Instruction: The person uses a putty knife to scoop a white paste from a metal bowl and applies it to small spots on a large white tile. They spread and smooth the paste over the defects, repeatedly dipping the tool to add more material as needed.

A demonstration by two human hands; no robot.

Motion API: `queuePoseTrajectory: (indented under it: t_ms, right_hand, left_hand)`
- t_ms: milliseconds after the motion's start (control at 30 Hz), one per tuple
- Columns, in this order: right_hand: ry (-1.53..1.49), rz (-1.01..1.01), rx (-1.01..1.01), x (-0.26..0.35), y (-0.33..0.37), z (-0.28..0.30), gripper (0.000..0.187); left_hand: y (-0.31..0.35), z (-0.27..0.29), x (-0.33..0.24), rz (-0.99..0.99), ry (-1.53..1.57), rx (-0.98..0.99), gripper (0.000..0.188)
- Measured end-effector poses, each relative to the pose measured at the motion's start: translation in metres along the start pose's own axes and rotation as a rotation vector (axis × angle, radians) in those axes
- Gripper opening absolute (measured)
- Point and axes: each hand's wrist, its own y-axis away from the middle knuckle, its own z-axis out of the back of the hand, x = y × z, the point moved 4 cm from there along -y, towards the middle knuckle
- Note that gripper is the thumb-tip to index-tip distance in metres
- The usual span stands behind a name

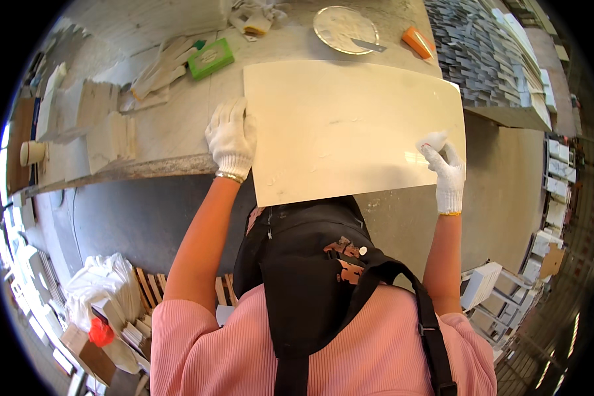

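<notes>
A glossy cream-white rectangular sheet (350,132) lies on the workbench, its near edge jutting out past the bench toward my body. My left hand (232,135), in a white knit glove, rests flat beside the sheet's left edge with its fingers stretched forward. Over the right part of the sheet, my gloved right hand (447,175) pinches a small white wad (432,140) that looks like tissue or cloth. Faint marks and light reflections show on the sheet's surface.
Beyond the sheet sit a round tub of pale paste (345,30) with a scraper (368,45), an orange box (418,43) and a green tissue box (210,58). Pale slabs (89,109) stand at the left. Many grey strips (482,56) are stacked at the right.
</notes>
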Motion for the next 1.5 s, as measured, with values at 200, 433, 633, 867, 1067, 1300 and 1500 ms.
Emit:
queuePoseTrajectory:
  t_ms: [200,433,633,867,1067,1300,1500]
  right_hand:
    - [-0.089,0.129,-0.133,-0.011,-0.067,0.024,0.03]
    - [0.093,0.131,-0.014,0.023,-0.162,0.002,0.035]
    - [0.432,0.351,0.093,0.041,-0.224,-0.058,0.049]
    - [0.466,0.394,0.239,0.02,-0.264,-0.083,0.051]
    - [0.349,0.365,0.07,0.025,-0.206,-0.023,0.047]
    - [0.028,0.004,0.02,-0.006,-0.101,0.033,0.039]
    - [0.175,0.244,0.038,0.051,-0.11,-0.023,0.055]
  left_hand:
    - [-0.001,-0.006,0.0,-0.03,-0.011,-0.001,0.038]
    - [-0.007,0.003,-0.009,-0.095,0.001,-0.019,0.035]
    - [-0.013,0.01,-0.014,0.024,0.036,0.106,0.033]
    - [-0.018,0.005,-0.021,-0.045,0.04,0.07,0.032]
    - [-0.017,0.006,-0.018,-0.091,0.038,0.06,0.033]
    - [-0.015,0.007,-0.021,-0.131,0.125,0.01,0.034]
    - [-0.012,0.004,-0.012,-0.117,0.084,0.003,0.033]
